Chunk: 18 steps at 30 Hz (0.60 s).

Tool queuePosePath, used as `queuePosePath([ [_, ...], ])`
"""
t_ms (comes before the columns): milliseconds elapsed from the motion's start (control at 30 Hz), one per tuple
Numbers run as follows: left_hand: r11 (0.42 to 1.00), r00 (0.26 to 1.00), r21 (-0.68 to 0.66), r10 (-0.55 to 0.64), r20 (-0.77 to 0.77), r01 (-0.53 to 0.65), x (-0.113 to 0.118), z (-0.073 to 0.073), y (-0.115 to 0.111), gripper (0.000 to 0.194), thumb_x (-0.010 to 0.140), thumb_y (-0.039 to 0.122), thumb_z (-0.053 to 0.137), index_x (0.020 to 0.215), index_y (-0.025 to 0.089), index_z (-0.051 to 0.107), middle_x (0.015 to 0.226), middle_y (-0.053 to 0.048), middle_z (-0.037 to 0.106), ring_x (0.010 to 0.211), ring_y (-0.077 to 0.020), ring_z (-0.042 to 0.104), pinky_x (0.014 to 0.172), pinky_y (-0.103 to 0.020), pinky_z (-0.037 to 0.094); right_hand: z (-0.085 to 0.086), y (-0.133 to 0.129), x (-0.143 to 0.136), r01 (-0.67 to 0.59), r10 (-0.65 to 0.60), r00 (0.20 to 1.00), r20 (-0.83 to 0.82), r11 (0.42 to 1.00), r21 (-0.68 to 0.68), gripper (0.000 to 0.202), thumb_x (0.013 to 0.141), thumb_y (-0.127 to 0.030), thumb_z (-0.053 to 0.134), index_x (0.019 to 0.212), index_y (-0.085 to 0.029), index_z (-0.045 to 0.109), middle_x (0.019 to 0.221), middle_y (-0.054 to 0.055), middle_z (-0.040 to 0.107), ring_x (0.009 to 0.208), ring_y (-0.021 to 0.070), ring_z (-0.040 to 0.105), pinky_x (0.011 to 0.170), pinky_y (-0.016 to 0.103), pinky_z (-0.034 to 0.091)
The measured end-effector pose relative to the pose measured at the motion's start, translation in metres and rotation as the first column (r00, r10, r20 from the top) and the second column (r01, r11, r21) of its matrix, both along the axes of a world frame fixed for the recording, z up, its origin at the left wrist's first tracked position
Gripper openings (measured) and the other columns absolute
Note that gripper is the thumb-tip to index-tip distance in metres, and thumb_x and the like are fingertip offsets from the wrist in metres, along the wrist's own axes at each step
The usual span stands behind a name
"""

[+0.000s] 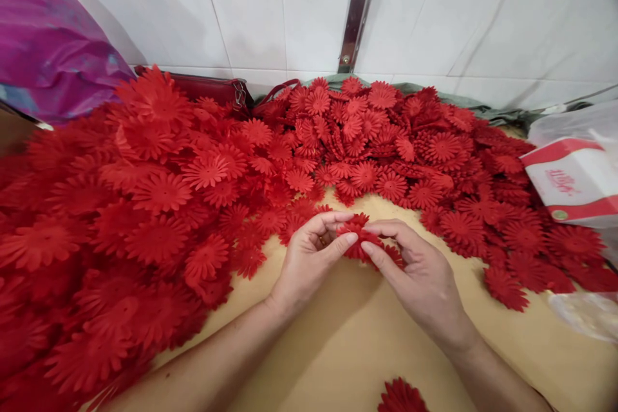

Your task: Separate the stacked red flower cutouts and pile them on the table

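A red artificial flower (360, 224) sits between the fingertips of both hands, just above the tabletop (338, 354). The left hand (311, 261) pinches its near left edge between thumb and fingers; the right hand (420, 273) pinches it from the other side, thumb close to the left thumb. More red petals show beneath the right hand's fingers; whether they belong to the same piece I cannot tell. A loose red flower (402, 396) lies on the near side of the right hand, well apart from it. Left of the left hand spreads a large heap of flowers (161, 241), continuing beyond both hands and round to the right. Farther right of the right hand is a white package (567, 177) with red bands, a small greenish round mark and red lettering in stylised characters, too unclear to read. Nearer than it lies a clear plastic packet (586, 317). Beyond the hands, behind the heap, are a dark red bag (207, 90) with a metal clasp and a metal bracket (358, 13) on the white tiled wall (255, 13).
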<state>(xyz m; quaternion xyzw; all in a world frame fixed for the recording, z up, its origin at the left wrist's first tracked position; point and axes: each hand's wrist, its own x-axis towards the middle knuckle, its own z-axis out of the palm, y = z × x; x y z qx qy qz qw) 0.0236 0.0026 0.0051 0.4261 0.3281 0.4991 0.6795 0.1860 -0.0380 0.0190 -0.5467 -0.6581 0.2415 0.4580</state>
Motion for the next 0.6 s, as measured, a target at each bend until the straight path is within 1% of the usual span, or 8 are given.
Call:
queuePosePath([
  [67, 0.999, 0.999, 0.003, -0.050, -0.011, 0.050, 0.0005, 0.0006, -0.0005, 0.029, 0.078, 0.031, 0.082, 0.104, 0.019, 0.075, 0.093, -0.003, 0.076, 0.081, -0.0135, 0.067, 0.080, -0.026, 0.053, 0.0004, -0.0004, -0.0002, 0.004, -0.004, 0.999, -0.037, 1.000, 0.004, 0.010, 0.095, -0.027, 0.063, 0.103, -0.029, 0.069, 0.102, 0.001, 0.070, 0.093, 0.0162, 0.068, 0.085, 0.031, 0.055],
  [167, 0.994, 0.994, 0.014, -0.104, -0.032, 0.105, 0.0002, 0.0024, -0.0009, 0.021, 0.079, 0.034, 0.082, 0.090, 0.017, 0.076, 0.085, -0.003, 0.075, 0.079, -0.0135, 0.066, 0.080, -0.027, 0.052, 0.0011, 0.0001, -0.0006, 0.030, -0.028, 0.999, -0.037, 0.998, 0.058, 0.010, 0.094, -0.025, 0.065, 0.102, -0.029, 0.070, 0.099, 0.001, 0.069, 0.092, 0.0162, 0.067, 0.082, 0.030, 0.055],
  [267, 0.993, 0.992, 0.005, -0.115, -0.042, 0.115, -0.0007, 0.0035, -0.0008, 0.025, 0.078, 0.039, 0.082, 0.079, 0.016, 0.071, 0.074, 0.000, 0.070, 0.069, -0.0114, 0.061, 0.071, -0.025, 0.049, 0.0003, 0.0004, -0.0010, 0.088, -0.084, 0.994, -0.067, 0.995, 0.053, 0.014, 0.092, -0.026, 0.067, 0.106, -0.029, 0.067, 0.101, 0.001, 0.067, 0.094, 0.0177, 0.066, 0.087, 0.034, 0.054],
  [333, 0.995, 0.993, -0.011, -0.102, -0.053, 0.102, -0.0010, 0.0037, -0.0007, 0.030, 0.077, 0.042, 0.082, 0.075, 0.015, 0.067, 0.071, 0.000, 0.068, 0.065, -0.0104, 0.058, 0.066, -0.023, 0.046, 0.0000, -0.0001, -0.0010, 0.097, -0.093, 0.991, -0.099, 0.995, 0.035, 0.020, 0.092, -0.026, 0.067, 0.112, -0.029, 0.064, 0.102, 0.002, 0.065, 0.096, 0.0184, 0.065, 0.091, 0.037, 0.053],
  [400, 0.997, 0.995, -0.019, -0.080, -0.061, 0.079, -0.0010, 0.0040, -0.0007, 0.034, 0.076, 0.043, 0.082, 0.072, 0.015, 0.063, 0.068, 0.001, 0.066, 0.063, -0.0097, 0.055, 0.063, -0.023, 0.044, 0.0007, -0.0008, -0.0009, 0.072, -0.065, 0.992, -0.106, 0.995, 0.062, 0.025, 0.092, -0.026, 0.067, 0.116, -0.030, 0.061, 0.104, 0.002, 0.064, 0.099, 0.0188, 0.065, 0.094, 0.038, 0.052],
  [500, 0.997, 0.997, -0.017, -0.074, -0.035, 0.073, -0.0012, 0.0054, -0.0006, 0.038, 0.075, 0.043, 0.083, 0.067, 0.016, 0.058, 0.063, 0.003, 0.062, 0.060, -0.0086, 0.053, 0.062, -0.022, 0.043, 0.0037, -0.0013, -0.0010, 0.004, -0.003, 1.000, -0.009, 0.991, 0.135, 0.025, 0.091, -0.025, 0.069, 0.115, -0.030, 0.064, 0.109, 0.003, 0.063, 0.106, 0.0192, 0.063, 0.097, 0.037, 0.051],
  [567, 0.996, 0.996, -0.023, -0.090, -0.022, 0.089, -0.0020, 0.0065, -0.0007, 0.038, 0.072, 0.042, 0.086, 0.066, 0.016, 0.058, 0.060, 0.004, 0.060, 0.057, -0.0077, 0.050, 0.060, -0.021, 0.041, 0.0051, -0.0007, -0.0010, -0.038, 0.032, 0.998, 0.047, 0.990, 0.138, 0.022, 0.090, -0.025, 0.071, 0.111, -0.029, 0.067, 0.110, 0.003, 0.064, 0.108, 0.0192, 0.062, 0.097, 0.036, 0.051],
  [600, 0.995, 0.995, -0.027, -0.099, -0.021, 0.099, -0.0025, 0.0069, -0.0008, 0.037, 0.071, 0.041, 0.086, 0.066, 0.016, 0.060, 0.060, 0.004, 0.060, 0.058, -0.0076, 0.050, 0.060, -0.021, 0.041, 0.0053, -0.0002, -0.0008, -0.052, 0.046, 0.998, 0.045, 0.991, 0.122, 0.019, 0.090, -0.026, 0.071, 0.109, -0.029, 0.068, 0.109, 0.003, 0.065, 0.107, 0.0189, 0.063, 0.096, 0.034, 0.052],
])
